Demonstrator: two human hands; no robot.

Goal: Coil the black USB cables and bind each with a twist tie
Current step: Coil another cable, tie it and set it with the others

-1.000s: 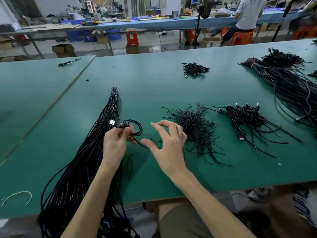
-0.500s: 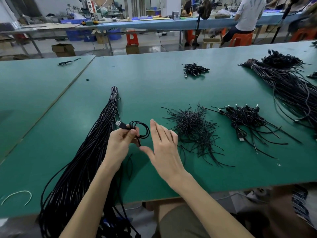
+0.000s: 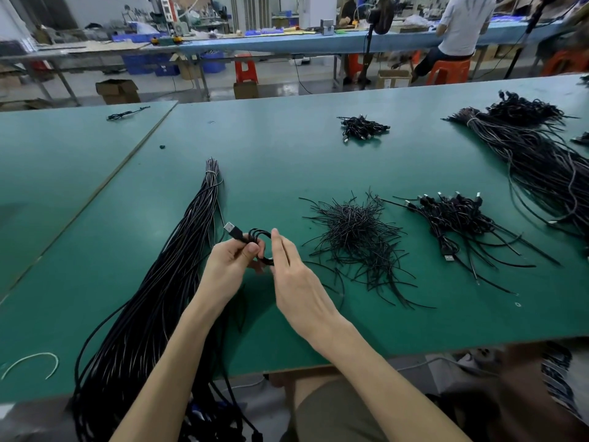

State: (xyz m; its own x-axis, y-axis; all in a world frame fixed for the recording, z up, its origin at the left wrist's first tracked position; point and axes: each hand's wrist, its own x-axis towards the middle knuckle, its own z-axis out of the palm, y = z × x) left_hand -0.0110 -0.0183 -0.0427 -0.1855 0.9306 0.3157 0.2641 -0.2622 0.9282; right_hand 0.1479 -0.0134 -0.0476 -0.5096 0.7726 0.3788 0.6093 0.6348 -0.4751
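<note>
Both bare forearms are reaching up from the bottom of the frame and meeting just left of centre, above the near half of the green desk [image 3: 287,148]. The left hand [image 3: 228,269] is curling inward, its grip pinching a small coiled cable [image 3: 259,237] between thumb and fingers, with the silver USB plug [image 3: 230,228] sticking out toward the upper left. The right hand [image 3: 294,282] is standing edge-on beside it, fingers straight and pressed together, the fingertips touching the right side of the coil; whether it is gripping anything I cannot tell. To the left, a long bundle of uncoiled cables [image 3: 165,282] is running from the lower left corner up toward the middle of the desk. Right of the hands, a loose heap of twist ties [image 3: 357,231] is lying on the desk, and further right a pile of coiled cables [image 3: 455,218]. In the upper middle, a smaller pile of cables [image 3: 363,126] is sitting well apart.
</note>
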